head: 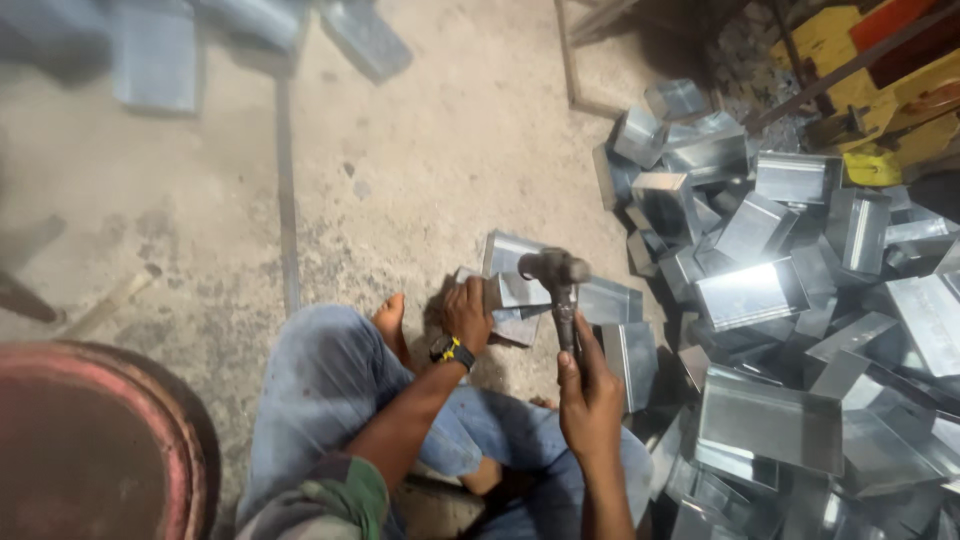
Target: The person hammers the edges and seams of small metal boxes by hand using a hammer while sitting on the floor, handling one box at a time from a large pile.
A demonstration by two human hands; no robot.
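Observation:
I sit on a concrete floor in blue jeans. My left hand [466,313], with a black and yellow watch on the wrist, grips a folded sheet-metal piece [515,300] that rests on the floor in front of my knees. In my right hand [590,395] is the handle of a dark metal hammer [556,268], its head raised just above that piece. More bent metal pieces [610,300] lie right beside it.
A big heap of shiny folded sheet-metal boxes [790,300] fills the right side. A thin metal strip [288,200] lies along the floor at left. A round reddish drum rim [110,440] sits at bottom left. Yellow machinery [880,80] stands at top right.

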